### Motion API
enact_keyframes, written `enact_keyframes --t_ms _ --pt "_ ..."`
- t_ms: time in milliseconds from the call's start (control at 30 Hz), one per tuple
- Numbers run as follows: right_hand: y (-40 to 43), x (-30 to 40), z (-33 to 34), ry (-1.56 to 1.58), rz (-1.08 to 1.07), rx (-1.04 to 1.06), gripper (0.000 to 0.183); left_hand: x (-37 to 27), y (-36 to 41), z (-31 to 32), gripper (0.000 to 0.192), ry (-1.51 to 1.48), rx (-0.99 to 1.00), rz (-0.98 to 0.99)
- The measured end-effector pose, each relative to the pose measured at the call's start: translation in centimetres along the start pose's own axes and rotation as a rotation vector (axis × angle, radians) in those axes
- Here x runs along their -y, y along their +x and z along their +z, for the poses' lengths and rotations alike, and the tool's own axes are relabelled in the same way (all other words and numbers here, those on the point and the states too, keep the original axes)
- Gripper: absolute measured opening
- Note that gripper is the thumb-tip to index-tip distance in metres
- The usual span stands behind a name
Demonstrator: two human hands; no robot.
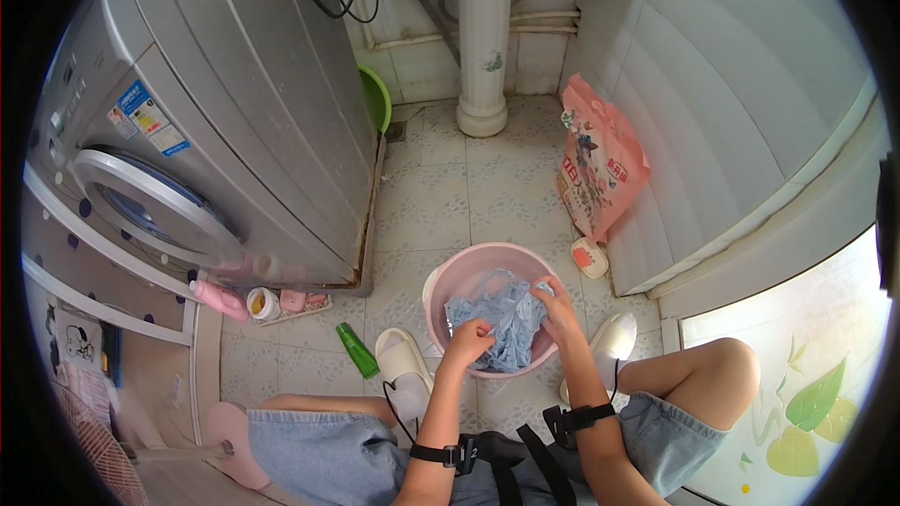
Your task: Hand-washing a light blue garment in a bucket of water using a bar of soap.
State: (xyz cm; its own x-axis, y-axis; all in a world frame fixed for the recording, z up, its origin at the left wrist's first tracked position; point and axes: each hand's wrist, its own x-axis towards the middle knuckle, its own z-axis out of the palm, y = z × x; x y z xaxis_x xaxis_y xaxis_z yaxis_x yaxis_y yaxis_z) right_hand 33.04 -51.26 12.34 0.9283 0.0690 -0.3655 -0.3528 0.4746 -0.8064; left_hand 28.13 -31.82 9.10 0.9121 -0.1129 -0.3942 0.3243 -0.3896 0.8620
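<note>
A pink plastic basin (450, 277) stands on the tiled floor between my feet, with a bunched, wet-looking light blue garment (510, 327) inside. My left hand (470, 343) grips the cloth near the basin's front left, its fingers curled over a fold. At the right side of the basin my right hand (557, 306) pinches another part of the same cloth, raised a little towards the rim. The fingertips of both hands are partly hidden by fabric.
A silver front-loading washing machine (281, 119) fills the left side, its round door (155, 204) ajar. A green tube (357, 350) lies beside my left slipper (404, 358). Against the right wall leans a pink detergent bag (605, 161), near a soap dish (589, 258). A sink pedestal (484, 42) stands ahead.
</note>
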Motion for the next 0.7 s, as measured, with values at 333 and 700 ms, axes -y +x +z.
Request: enact_keyframes --t_ms 333,700 --pt "0.3 -0.3 -0.6 -0.38 -0.229 -0.018 0.008 0.5 1.6 1.1 0.019 -1.364 -0.023 -0.245" --pt "-0.2 -7.0 4.5 -1.706 -0.692 -0.002 0.02 0.2 2.3 5.9 0.025 -1.637 0.318 0.142"
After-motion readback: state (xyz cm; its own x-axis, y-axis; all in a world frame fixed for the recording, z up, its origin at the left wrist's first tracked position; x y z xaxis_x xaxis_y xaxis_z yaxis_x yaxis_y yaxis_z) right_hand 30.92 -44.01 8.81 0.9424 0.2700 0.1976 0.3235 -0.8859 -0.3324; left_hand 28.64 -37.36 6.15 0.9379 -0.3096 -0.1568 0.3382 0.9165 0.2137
